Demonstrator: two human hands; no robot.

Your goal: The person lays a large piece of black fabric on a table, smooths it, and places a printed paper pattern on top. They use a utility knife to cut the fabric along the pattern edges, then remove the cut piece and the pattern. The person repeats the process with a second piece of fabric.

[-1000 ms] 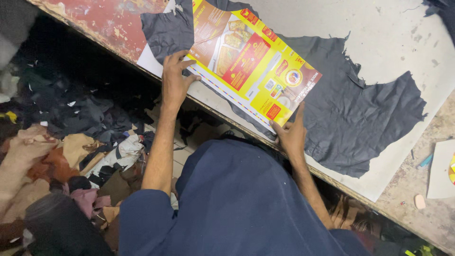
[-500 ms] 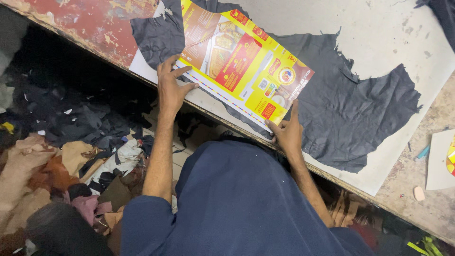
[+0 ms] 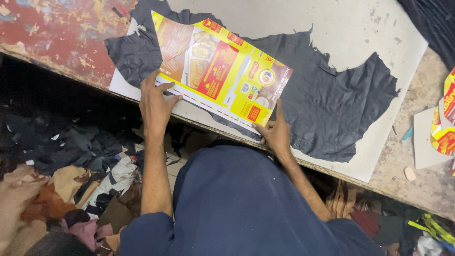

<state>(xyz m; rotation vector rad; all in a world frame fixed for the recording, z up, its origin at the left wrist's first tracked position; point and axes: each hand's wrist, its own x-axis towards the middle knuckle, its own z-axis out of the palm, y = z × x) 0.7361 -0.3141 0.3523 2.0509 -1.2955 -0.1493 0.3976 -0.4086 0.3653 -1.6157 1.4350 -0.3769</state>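
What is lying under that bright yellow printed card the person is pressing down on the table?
Under the yellow card lies a dark grey sheet of material, spreading past its edges onto a pale board. The left hand and right hand press its near corners. What lies directly beneath the card is covered.

Both hands (image 3: 156, 106) press yellow card (image 3: 220, 76) onto black leather (image 3: 327, 104).
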